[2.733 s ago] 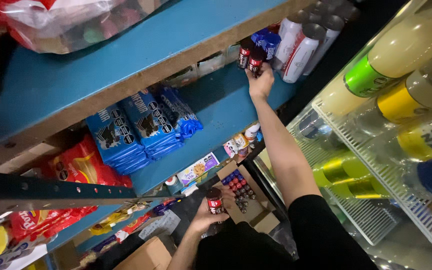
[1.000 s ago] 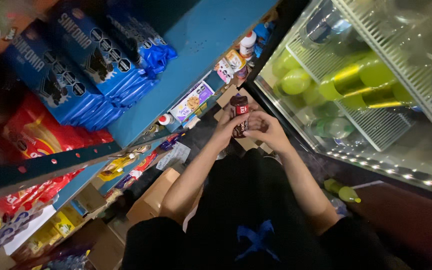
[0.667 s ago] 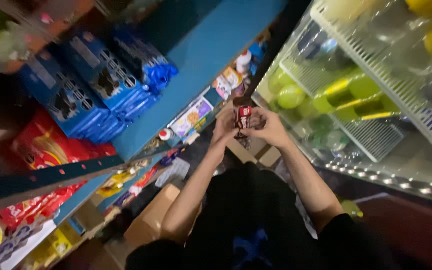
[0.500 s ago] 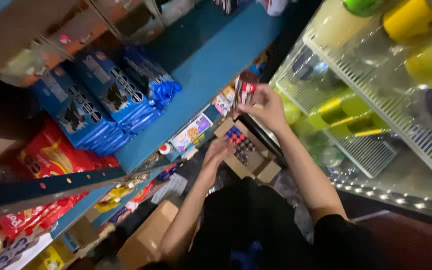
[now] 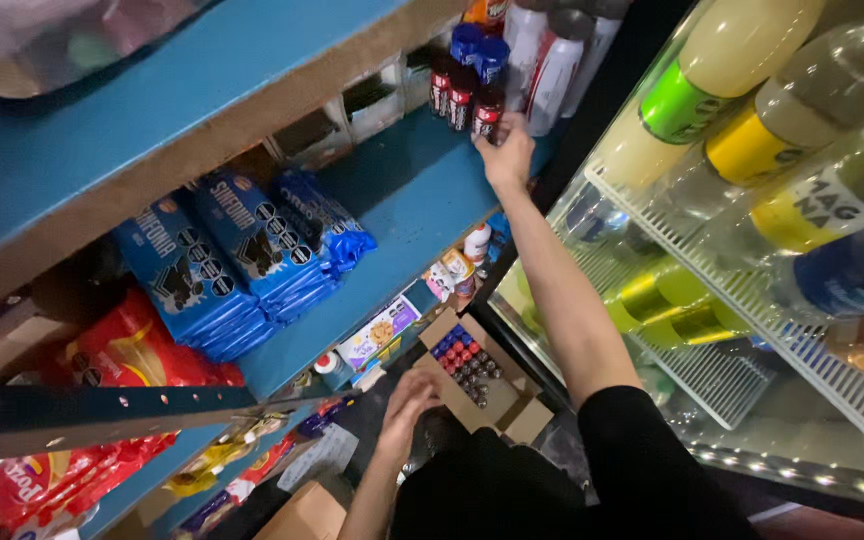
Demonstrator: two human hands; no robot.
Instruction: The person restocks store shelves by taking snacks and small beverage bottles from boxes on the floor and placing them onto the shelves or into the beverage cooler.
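Observation:
My right hand (image 5: pixel 507 153) reaches up to the blue shelf (image 5: pixel 402 190) and grips a small dark bottle (image 5: pixel 487 113) with a red label, standing it beside two like bottles (image 5: pixel 452 93). My left hand (image 5: pixel 410 395) hangs low, fingers apart and holding nothing, just left of an open cardboard box (image 5: pixel 482 375) that holds several small bottles with red and blue caps.
Tall cans (image 5: pixel 552 60) stand behind the small bottles. Blue cookie packs (image 5: pixel 242 255) and red snack bags (image 5: pixel 122 350) fill the shelves on the left. A glass-door fridge (image 5: pixel 752 200) with yellow and green drink bottles stands on the right. Another cardboard box (image 5: pixel 297 515) sits below.
My right hand has risen from in front of my chest to the upper shelf with the small bottle. My left hand let go of the bottle and dropped toward the box.

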